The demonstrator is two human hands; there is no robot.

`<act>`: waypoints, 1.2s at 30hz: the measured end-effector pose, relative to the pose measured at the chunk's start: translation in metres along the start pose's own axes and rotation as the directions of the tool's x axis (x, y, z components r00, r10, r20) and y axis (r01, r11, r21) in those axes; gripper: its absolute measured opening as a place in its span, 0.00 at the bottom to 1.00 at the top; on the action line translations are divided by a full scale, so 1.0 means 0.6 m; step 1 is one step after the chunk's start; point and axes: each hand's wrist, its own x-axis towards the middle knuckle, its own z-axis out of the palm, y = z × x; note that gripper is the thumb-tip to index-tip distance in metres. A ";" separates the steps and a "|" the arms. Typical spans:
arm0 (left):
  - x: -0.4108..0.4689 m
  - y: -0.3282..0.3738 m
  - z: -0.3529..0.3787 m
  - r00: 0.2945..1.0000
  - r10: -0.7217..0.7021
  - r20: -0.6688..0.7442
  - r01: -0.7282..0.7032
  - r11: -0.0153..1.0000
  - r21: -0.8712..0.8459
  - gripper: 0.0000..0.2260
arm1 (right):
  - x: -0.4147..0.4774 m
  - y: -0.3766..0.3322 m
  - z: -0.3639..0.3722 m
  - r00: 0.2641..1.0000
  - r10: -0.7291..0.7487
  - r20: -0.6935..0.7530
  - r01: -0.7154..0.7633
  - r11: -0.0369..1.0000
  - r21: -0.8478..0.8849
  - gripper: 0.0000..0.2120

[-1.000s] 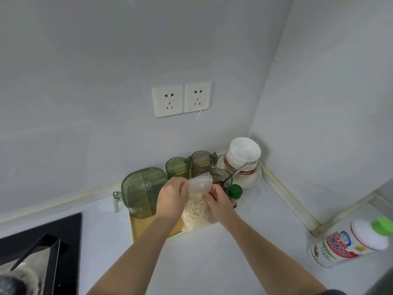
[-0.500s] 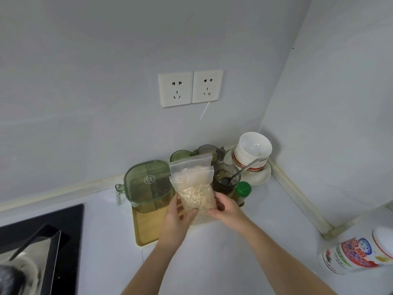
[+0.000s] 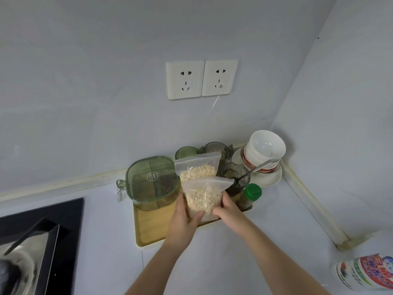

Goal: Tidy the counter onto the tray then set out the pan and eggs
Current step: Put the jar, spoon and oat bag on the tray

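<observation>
A wooden tray point(image 3: 148, 226) lies on the white counter by the wall. On it stand a green lidded container point(image 3: 152, 182), two green cups point(image 3: 187, 153), a dark glass with a spoon point(image 3: 235, 177) and a green-capped bottle point(image 3: 252, 193). One clear zip bag of oats point(image 3: 198, 167) stands upright at the back. In front of it, a second oat bag point(image 3: 203, 196) is held from both sides: my left hand point(image 3: 184, 220) grips its left edge and bottom, my right hand point(image 3: 228, 207) grips its right side. Its base sits at the tray's front.
Stacked white bowls on a plate point(image 3: 263, 158) fill the corner right of the tray. A black stove with a pan point(image 3: 32, 248) is at the lower left. A white labelled bottle point(image 3: 365, 273) lies at the lower right. Two wall sockets point(image 3: 201, 78) hang above.
I folded and raised one oat bag, stood it at the tray's back, and now both hands hold a second bag in front. The view shifted left and down.
</observation>
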 end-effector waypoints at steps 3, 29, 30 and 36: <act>0.016 -0.002 -0.003 0.998 0.047 0.044 -0.049 0.998 0.040 0.33 | 0.010 -0.013 0.001 1.000 0.016 0.024 -0.015 0.999 -0.028 0.34; 0.019 -0.002 -0.010 0.997 0.068 0.023 -0.071 0.957 0.282 0.31 | 0.012 -0.012 0.012 0.996 -0.086 -0.022 0.084 0.994 -0.068 0.23; 0.017 -0.002 -0.010 0.998 0.065 0.023 -0.069 0.960 0.270 0.31 | 0.010 -0.010 0.012 0.995 -0.090 -0.032 0.087 0.993 -0.085 0.23; -0.035 0.021 -0.029 0.999 0.038 0.022 -0.042 0.984 0.175 0.26 | -0.033 0.002 0.041 0.960 -0.171 -0.223 0.160 0.985 -0.068 0.24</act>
